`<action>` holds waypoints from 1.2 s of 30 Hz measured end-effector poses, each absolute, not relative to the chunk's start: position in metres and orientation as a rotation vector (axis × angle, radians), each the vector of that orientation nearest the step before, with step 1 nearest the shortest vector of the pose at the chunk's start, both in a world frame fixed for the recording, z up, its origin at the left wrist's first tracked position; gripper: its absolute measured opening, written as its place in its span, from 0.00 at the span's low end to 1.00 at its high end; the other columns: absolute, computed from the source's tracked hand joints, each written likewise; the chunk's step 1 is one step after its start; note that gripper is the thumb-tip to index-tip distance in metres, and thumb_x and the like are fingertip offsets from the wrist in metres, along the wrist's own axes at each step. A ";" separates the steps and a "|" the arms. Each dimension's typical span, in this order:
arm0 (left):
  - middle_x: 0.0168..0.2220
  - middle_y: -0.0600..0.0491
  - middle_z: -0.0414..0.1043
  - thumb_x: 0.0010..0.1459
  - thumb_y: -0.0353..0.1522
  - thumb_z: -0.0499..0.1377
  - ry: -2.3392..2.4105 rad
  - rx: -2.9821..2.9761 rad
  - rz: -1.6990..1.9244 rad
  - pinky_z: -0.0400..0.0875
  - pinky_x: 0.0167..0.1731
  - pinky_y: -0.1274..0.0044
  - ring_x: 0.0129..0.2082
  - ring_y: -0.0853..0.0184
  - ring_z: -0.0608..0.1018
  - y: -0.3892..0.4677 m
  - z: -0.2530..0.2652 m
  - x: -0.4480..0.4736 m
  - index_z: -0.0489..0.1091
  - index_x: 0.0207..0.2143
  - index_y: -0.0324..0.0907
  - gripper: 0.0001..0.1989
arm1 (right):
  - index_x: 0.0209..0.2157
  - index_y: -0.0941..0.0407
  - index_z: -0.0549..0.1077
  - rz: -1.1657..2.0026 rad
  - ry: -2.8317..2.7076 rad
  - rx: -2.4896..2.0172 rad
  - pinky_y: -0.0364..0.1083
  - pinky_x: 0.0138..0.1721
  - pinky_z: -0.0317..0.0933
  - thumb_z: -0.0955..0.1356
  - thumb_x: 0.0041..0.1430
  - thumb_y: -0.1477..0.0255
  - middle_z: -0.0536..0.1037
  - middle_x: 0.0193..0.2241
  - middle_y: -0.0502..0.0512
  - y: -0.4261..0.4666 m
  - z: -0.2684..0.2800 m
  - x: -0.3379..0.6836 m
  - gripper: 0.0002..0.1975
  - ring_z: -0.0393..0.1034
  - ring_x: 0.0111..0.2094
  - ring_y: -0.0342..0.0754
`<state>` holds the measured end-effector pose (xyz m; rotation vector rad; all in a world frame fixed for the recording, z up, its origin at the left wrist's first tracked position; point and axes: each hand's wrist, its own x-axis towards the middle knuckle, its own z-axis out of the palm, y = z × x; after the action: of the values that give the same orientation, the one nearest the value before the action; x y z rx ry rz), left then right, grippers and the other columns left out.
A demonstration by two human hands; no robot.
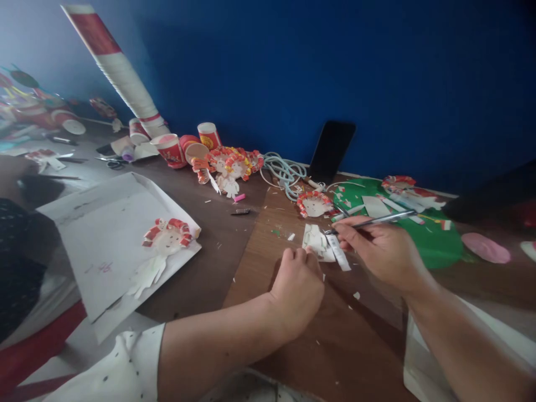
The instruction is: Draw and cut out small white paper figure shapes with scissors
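Observation:
My right hand (379, 248) grips a slim dark pen (383, 219), its tip pointing left. My left hand (299, 285) is closed, with its fingertips down at the lower edge of a small white paper piece (313, 237) that has marks on it. What the left fingers pinch, if anything, is hidden from me. Between the hands a small white tube (338, 254) lies on the brown table, touching or overlapping the paper. Just behind it rests a red-and-white curled paper craft (314, 204).
A green round sheet (439, 243) with scraps lies right. Paper cups (170, 151) and more crafts (234, 162) stand behind. A phone (333, 151) leans on the blue wall beside a coiled cable (285, 170). White paper (109, 223) and another person's dark sleeve (20, 257) are left.

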<state>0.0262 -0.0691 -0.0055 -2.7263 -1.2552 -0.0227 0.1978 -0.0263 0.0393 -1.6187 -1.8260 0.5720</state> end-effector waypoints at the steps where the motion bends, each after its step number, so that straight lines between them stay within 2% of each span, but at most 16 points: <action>1: 0.54 0.39 0.70 0.59 0.33 0.56 -1.266 -2.726 -0.019 0.60 0.35 0.67 0.40 0.58 0.70 -0.069 -0.005 0.026 0.72 0.52 0.34 0.20 | 0.35 0.53 0.78 0.615 -1.852 -1.603 0.46 0.31 0.68 0.65 0.62 0.57 0.80 0.25 0.50 -0.026 0.037 0.193 0.15 0.75 0.26 0.47; 8: 0.52 0.38 0.70 0.62 0.32 0.53 -1.311 -2.738 -0.014 0.60 0.35 0.69 0.40 0.59 0.70 -0.068 -0.004 0.028 0.69 0.55 0.32 0.21 | 0.38 0.54 0.76 0.784 -1.846 -1.551 0.46 0.30 0.71 0.66 0.61 0.62 0.81 0.28 0.52 -0.028 0.011 0.177 0.12 0.76 0.26 0.49; 15: 0.48 0.41 0.72 0.61 0.31 0.55 -1.325 -2.746 -0.092 0.59 0.35 0.69 0.39 0.60 0.70 -0.068 -0.007 0.028 0.72 0.51 0.33 0.18 | 0.37 0.55 0.76 0.742 -1.866 -1.577 0.46 0.31 0.70 0.65 0.61 0.63 0.82 0.31 0.54 -0.027 0.005 0.177 0.12 0.76 0.26 0.48; 19: 0.46 0.41 0.73 0.60 0.31 0.56 -1.324 -2.746 -0.100 0.60 0.35 0.69 0.39 0.60 0.70 -0.068 -0.007 0.028 0.74 0.48 0.34 0.16 | 0.38 0.55 0.76 0.716 -1.892 -1.580 0.47 0.35 0.70 0.65 0.62 0.63 0.82 0.35 0.55 -0.025 0.003 0.176 0.12 0.78 0.33 0.51; 25: 0.44 0.42 0.73 0.60 0.31 0.56 -1.334 -2.750 -0.106 0.60 0.36 0.69 0.38 0.60 0.70 -0.068 -0.006 0.028 0.75 0.45 0.35 0.14 | 0.37 0.55 0.76 0.631 -1.951 -1.567 0.47 0.41 0.68 0.65 0.62 0.65 0.82 0.35 0.56 -0.022 0.001 0.173 0.11 0.78 0.37 0.52; 36: 0.44 0.41 0.73 0.61 0.32 0.56 -1.318 -2.741 -0.105 0.61 0.36 0.69 0.39 0.60 0.71 -0.067 -0.007 0.028 0.75 0.45 0.35 0.14 | 0.36 0.56 0.77 0.581 -1.959 -1.540 0.47 0.40 0.68 0.65 0.60 0.67 0.82 0.35 0.55 -0.020 -0.005 0.174 0.10 0.77 0.37 0.51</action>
<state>0.0276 -0.0674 -0.0065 -2.7413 -1.3180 -0.1051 0.1744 -0.0195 -0.0047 -1.5398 -1.9594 0.5806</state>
